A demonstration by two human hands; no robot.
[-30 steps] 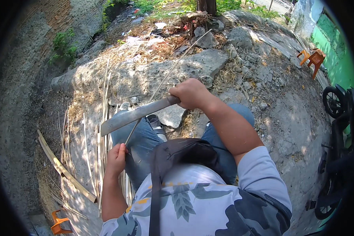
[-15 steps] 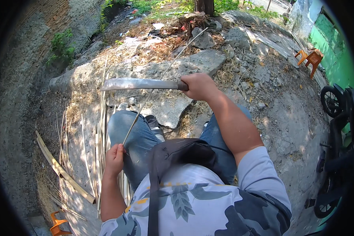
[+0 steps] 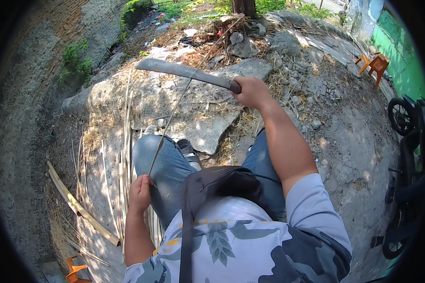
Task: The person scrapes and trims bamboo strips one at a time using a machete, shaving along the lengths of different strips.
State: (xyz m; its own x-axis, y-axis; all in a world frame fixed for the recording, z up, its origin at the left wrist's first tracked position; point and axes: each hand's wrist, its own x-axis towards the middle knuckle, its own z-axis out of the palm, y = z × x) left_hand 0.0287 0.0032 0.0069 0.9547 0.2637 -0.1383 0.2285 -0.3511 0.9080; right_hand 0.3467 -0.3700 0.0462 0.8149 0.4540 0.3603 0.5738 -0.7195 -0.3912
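Observation:
My right hand (image 3: pixel 251 92) is closed round the dark handle of a machete (image 3: pixel 186 72), whose broad grey blade points left and slightly away from me. Low at the left, beside my knee, my left hand (image 3: pixel 140 192) pinches the near end of a long thin bamboo strip (image 3: pixel 173 113). The strip slants away from me to the upper right, and the blade crosses it about midway. Whether blade and strip touch, I cannot tell.
Several split bamboo strips (image 3: pixel 126 141) lie at my left, with a wider curved bamboo piece (image 3: pixel 80 207) beside them. Broken concrete slabs (image 3: pixel 198 134) and rubble lie ahead. Orange stools (image 3: pixel 378 66) stand at the far right, near a parked motorcycle (image 3: pixel 403 155).
My right hand has moved forward and slightly right with the machete, so its blade now crosses the strip farther from my left hand and tilts. My left hand has barely moved.

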